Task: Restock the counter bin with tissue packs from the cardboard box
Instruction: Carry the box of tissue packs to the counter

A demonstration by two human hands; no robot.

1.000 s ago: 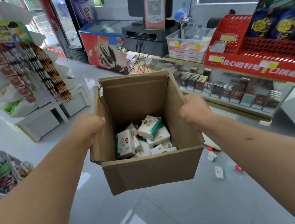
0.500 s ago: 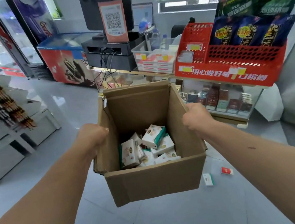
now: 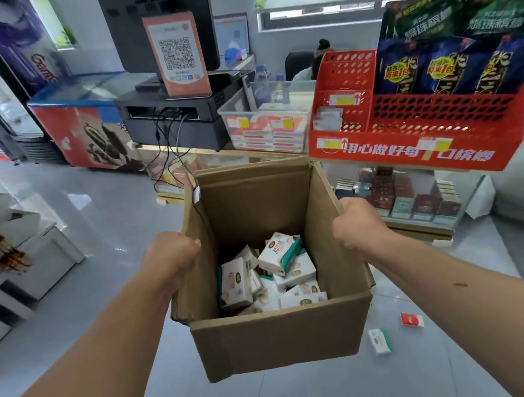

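the left hand (image 3: 173,252) is curled tight over the top edge of the left wall of the cardboard box (image 3: 279,336), and the right hand (image 3: 356,225) is clamped the same way on the right wall's edge, so the box hangs between them off the floor in the lower middle of the frame, its mouth open. inside, at the bottom, lies a loose jumble of white and green tissue packs (image 3: 280,251), some flat and some tipped on edge, filling only the lowest part of the box. on the grey floor just right of the box lie a green-edged pack (image 3: 381,341) and, a little further right, a red pack (image 3: 411,320). beyond the box's far wall, above the middle of the frame, the clear counter bin (image 3: 264,113) stands on the counter with flat red and white packs stacked inside it. touching or just beside its right side is a red display rack (image 3: 412,155) holding dark blue snack bags (image 3: 435,70). to the bin's left sits a dark register unit (image 3: 176,113) with an orange qr sign (image 3: 178,59) on top, and further left an ice cream freezer (image 3: 83,130). under the red rack, a glass counter case (image 3: 417,200) shows rows of small cartons.
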